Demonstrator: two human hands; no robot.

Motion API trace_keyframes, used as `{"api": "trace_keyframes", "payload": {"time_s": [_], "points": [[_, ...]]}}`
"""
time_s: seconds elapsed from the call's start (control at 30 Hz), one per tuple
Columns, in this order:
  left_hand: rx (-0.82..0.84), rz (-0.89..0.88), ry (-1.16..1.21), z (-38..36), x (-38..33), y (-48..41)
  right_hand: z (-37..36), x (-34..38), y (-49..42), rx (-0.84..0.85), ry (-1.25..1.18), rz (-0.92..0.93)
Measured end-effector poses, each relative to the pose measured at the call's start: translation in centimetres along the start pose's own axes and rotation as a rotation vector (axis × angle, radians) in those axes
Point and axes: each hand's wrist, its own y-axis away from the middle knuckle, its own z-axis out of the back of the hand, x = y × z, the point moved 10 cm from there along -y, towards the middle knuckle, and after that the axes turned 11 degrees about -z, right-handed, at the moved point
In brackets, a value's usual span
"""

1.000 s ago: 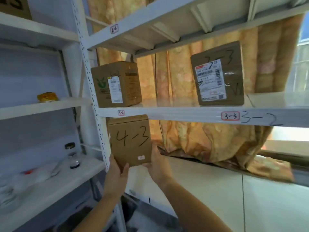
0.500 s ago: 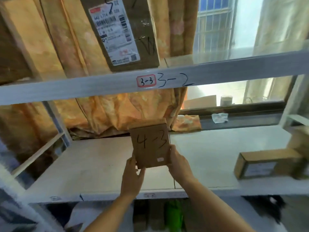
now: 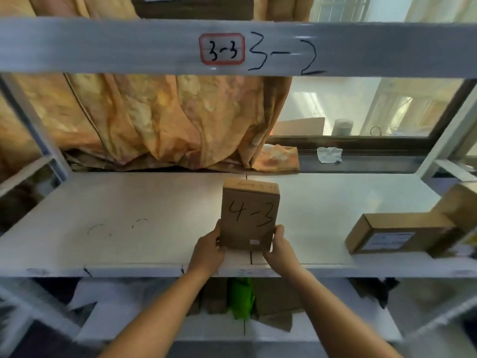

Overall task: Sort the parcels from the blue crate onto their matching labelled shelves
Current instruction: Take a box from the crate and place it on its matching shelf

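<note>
While the white shelf [image 3: 129, 223] spans the middle of the frame, the brown parcel marked 4-3 [image 3: 249, 215] stands upright at centre frame over its front part. The left hand [image 3: 207, 250] and right hand [image 3: 280, 250] grip its lower corners, fingers curled round them.

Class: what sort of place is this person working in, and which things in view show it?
Probably a parcel storeroom: metal shelving with a 3-3 label, a cardboard box marked 4-3 held by left hand and right hand, and another labelled parcel lying to its right.
</note>
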Motion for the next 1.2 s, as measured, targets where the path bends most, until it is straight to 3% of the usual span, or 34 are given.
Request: {"api": "trace_keyframes", "payload": {"time_s": [0.2, 0.53, 0.73, 0.87, 1.2], "points": [[0.077, 0.013, 0.103, -2.9, -0.1, 0.0, 0.2, -2.0, -0.5, 0.021, -0.002, -0.068], [0.317, 0.122, 0.083, -5.7, 0.4, 1.0, -0.6, -3.0, -0.8, 0.122, -0.08, -0.133], [0.432, 0.156, 0.016, -5.9, 0.2, 2.3, -0.3, -5.6, -0.9, 0.16, -0.01, -0.307], [0.459, 0.161, 0.008, -5.7, -0.6, 3.0, -1.1, -5.4, -0.3, 0.242, -0.001, -0.287], [0.508, 0.247, -0.116, -4.6, -0.1, 5.9, -2.0, -5.3, 1.6, 0.259, 0.048, -0.23]]}}
